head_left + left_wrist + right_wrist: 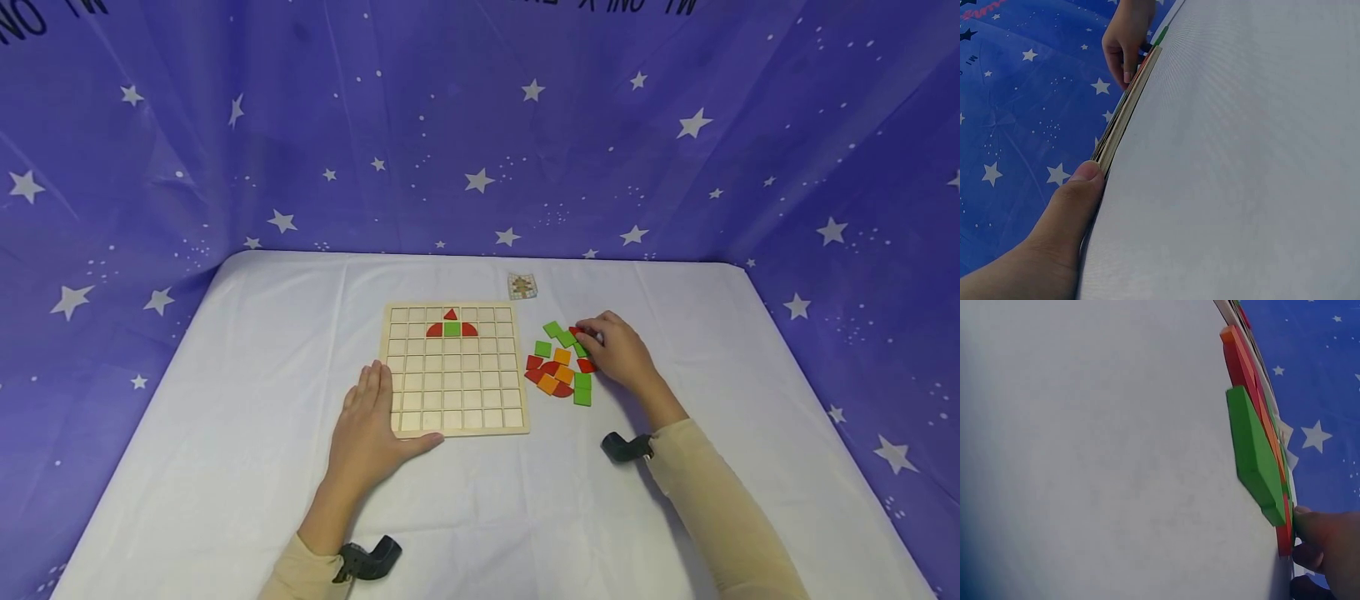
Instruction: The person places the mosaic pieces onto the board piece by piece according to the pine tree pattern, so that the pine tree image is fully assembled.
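A square wooden grid board (453, 375) lies on the table. Near its top, a red triangle (451, 315) sits above a green square (452, 329) flanked by two red quarter-round pieces (436, 331). My left hand (366, 437) rests against the board's lower left corner, fingers straight along the left side, thumb (1079, 184) on the near edge. To the right lies a pile of loose red, green and orange pieces (564, 375). At the pile's far right, my right hand (621, 348) pinches a red piece (575, 331), its shape mostly hidden by the fingers.
A small card with a tree-like pattern (522, 286) lies beyond the board's far right corner. White cloth (300, 333) covers the table. A blue star-printed curtain (420, 125) hangs behind and at both sides. Each wrist wears a black camera mount (371, 560).
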### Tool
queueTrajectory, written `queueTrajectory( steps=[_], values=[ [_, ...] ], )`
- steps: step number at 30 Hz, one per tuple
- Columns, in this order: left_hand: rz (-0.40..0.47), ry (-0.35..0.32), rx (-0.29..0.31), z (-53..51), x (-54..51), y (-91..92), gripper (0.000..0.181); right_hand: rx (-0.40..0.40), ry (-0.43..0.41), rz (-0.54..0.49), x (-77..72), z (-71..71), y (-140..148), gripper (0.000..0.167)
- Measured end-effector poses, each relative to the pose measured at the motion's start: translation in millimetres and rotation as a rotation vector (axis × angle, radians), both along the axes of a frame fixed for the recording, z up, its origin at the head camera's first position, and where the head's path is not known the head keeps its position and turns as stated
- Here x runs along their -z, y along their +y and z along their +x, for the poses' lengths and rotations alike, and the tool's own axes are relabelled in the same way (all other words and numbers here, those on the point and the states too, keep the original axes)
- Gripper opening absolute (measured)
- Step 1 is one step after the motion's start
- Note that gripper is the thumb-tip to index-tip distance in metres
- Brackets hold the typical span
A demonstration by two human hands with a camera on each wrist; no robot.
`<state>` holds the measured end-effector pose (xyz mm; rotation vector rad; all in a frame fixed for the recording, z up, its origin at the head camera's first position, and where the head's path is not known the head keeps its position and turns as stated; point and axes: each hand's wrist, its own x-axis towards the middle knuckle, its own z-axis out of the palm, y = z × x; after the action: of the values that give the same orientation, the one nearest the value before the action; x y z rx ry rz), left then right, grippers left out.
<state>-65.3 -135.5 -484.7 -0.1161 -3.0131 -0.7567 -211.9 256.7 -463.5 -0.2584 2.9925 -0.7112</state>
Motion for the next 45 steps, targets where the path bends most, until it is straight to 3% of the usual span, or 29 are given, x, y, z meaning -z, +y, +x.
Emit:
queueTrajectory(
  steps=[9, 23, 31, 39, 45],
  values=[
    [0.001, -0.005, 0.000, 0.3, -0.2, 0.1, 0.138, 0.048, 0.030, -0.045, -1.5, -3.2, 5.7, 0.031],
    [-0.007, 0.016, 0.004, 0.3, 2.4, -0.4, 0.138, -0.056, -0.014, -0.094, -0.5, -6.3, 16.8, 0.031],
    [-0.009, 0.026, 0.005, 0.1, 2.9, 0.4, 0.137, -0.043, -0.007, -0.068, 1.0, -6.3, 22.4, 0.032],
    [-0.015, 0.013, 0.005, -0.4, 2.9, -0.1, 0.138, -0.084, -0.024, -0.076, 2.0, -7.4, 25.2, 0.037],
    [-0.014, 0.017, 0.004, -0.3, 2.7, 0.0, 0.139, -0.056, -0.006, -0.064, 5.9, -8.9, 25.4, 0.035]
  ],
)
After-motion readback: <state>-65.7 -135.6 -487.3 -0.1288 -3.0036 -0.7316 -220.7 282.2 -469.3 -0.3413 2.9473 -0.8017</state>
